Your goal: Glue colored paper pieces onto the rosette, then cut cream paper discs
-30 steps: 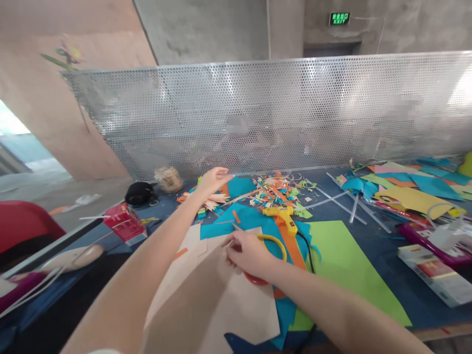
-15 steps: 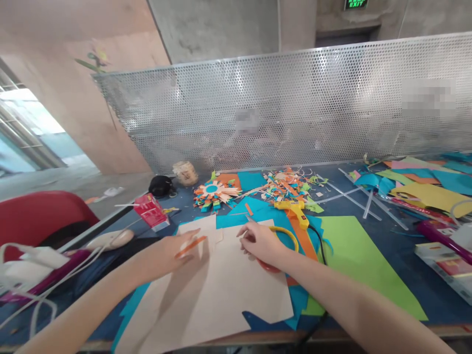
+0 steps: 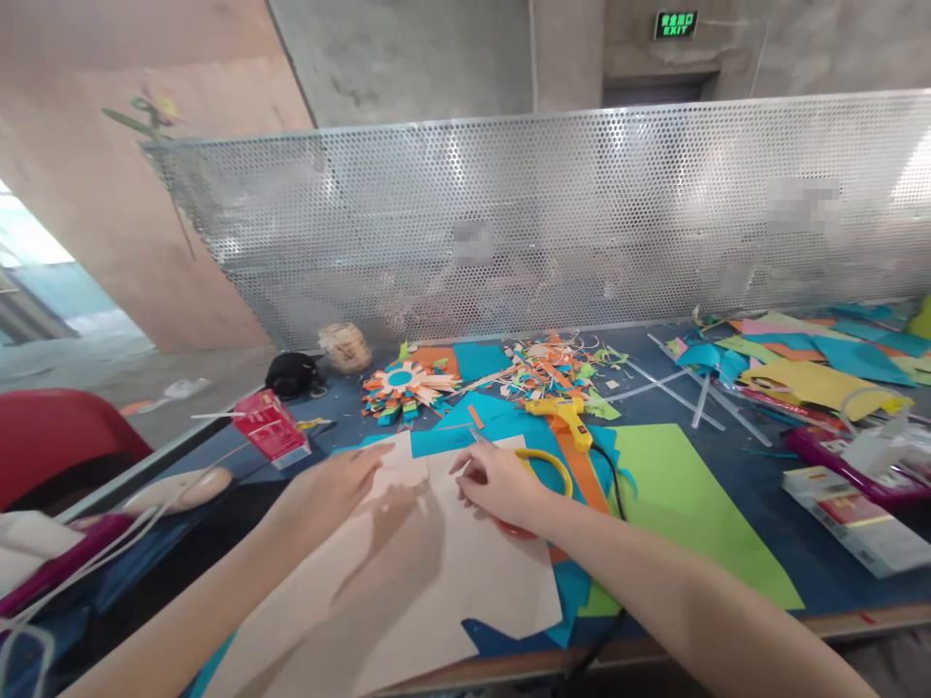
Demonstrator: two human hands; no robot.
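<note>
Left hand [image 3: 331,488], fingers loosely extended, is now covering the spot on the pale sheet [image 3: 436,582] where the orange strip was showing, so I cannot tell whether I am gripping it. Half curled, my right hand [image 3: 500,485] is still holding the scissors [image 3: 542,454].

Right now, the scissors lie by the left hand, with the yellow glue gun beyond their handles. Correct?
No: the head view shows the scissors at the right hand, not the left hand; the yellow glue gun lies beyond their handles.
</note>
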